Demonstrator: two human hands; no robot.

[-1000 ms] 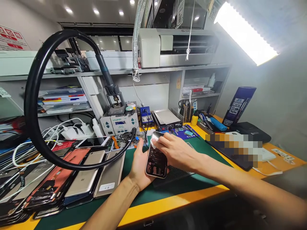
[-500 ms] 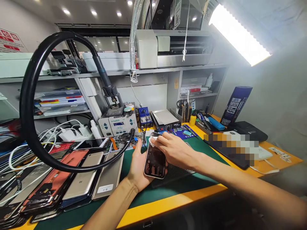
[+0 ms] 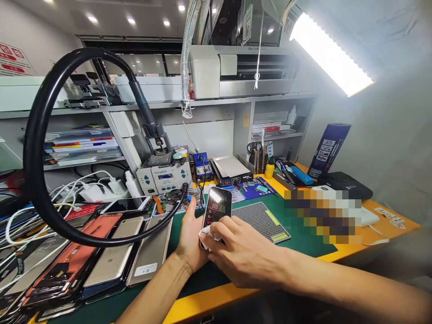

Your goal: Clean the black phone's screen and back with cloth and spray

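A smartphone [image 3: 218,204] with a dark, reflective screen facing up rests in my left hand [image 3: 191,236]. The left thumb stands along the phone's left edge, and the other fingers are hidden behind it. My right hand [image 3: 236,249] pinches a small white wipe [image 3: 205,233], which may be cloth or tissue, against the lower end of the screen. Its curled fingers cover the phone's lower right part. Under and beyond the hands lies a green mat [image 3: 303,236] with a grey perforated pad [image 3: 261,220] on it.
Several phones and phone shells, such as a gold one [image 3: 116,252], lie at left beneath a thick black hose [image 3: 30,144]. A hot-air station [image 3: 165,177] and a flat heating plate [image 3: 231,168] stand behind. At right are a yellow bottle [image 3: 269,169] and a blue box [image 3: 329,150].
My right hand has slid the wipe from the top of the phone's screen down to its lower end. The upper screen and the perforated pad are now uncovered.
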